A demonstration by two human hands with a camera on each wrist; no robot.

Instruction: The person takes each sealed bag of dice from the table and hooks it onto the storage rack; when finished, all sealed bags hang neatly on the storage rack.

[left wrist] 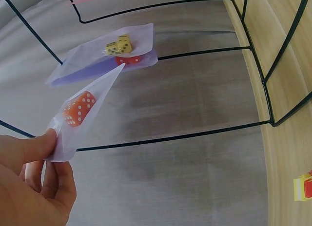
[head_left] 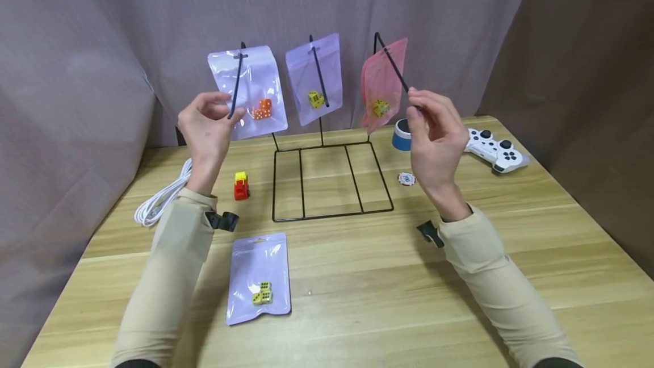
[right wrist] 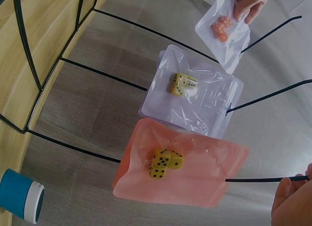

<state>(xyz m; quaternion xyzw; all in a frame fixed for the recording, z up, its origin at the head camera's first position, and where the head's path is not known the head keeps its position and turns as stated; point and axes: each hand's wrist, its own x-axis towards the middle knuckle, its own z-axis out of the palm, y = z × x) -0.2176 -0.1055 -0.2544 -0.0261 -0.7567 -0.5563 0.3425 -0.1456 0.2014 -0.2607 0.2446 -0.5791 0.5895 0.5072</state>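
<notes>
A black wire rack (head_left: 302,183) stands on the wooden table (head_left: 357,300) with three raised prongs, and a bag hangs on each. My left hand (head_left: 225,108) pinches the lower edge of the left purple bag of orange dice (head_left: 260,90), shown close up in the left wrist view (left wrist: 80,114). The middle purple bag (head_left: 314,78) holds yellow dice. My right hand (head_left: 416,104) grips the tip of the right prong (head_left: 394,67), which carries a pink bag of yellow dice (head_left: 380,87) (right wrist: 180,162). Another purple bag with yellow dice (head_left: 259,278) lies flat near me.
A coiled white cable (head_left: 163,197) and a red-and-yellow toy (head_left: 241,185) lie left of the rack. To its right are a blue-and-white cylinder (head_left: 402,134), a poker chip (head_left: 406,179) and a white game controller (head_left: 495,150). A grey curtain hangs behind.
</notes>
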